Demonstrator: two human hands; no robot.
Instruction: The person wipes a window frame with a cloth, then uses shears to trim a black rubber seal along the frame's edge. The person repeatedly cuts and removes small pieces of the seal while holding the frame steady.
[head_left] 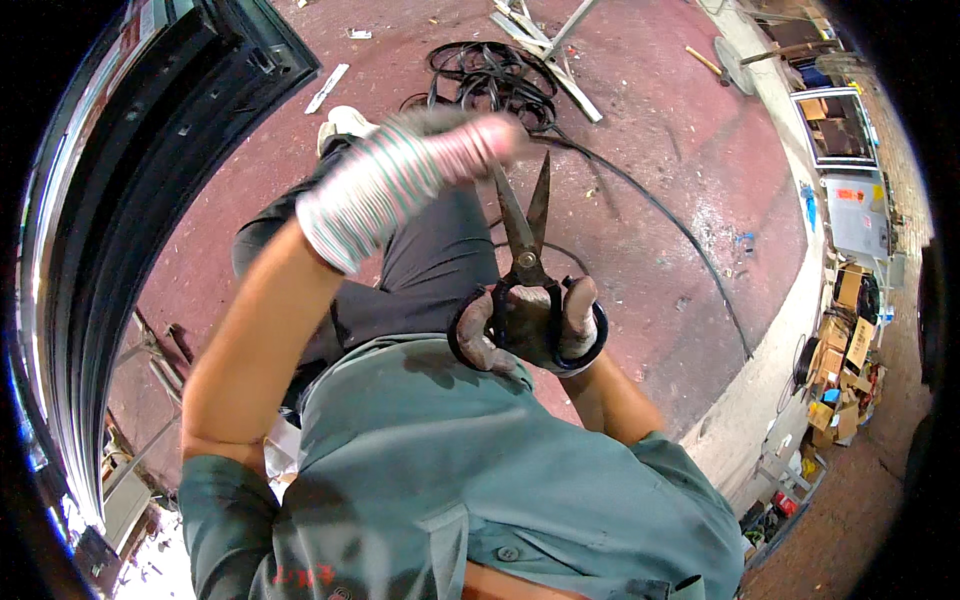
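Here the right hand (535,325), gloved, is closed through the dark loop handles of a pair of large scissors (527,235), whose blades stand slightly apart and point up and away over the red floor (660,150). The left hand (420,165), in a striped glove, is raised just beside the blade tips; its fingers are blurred, so whether they pinch anything cannot be told. A black rubber strip (655,205) trails across the floor from a coiled heap (490,80) near its far edge.
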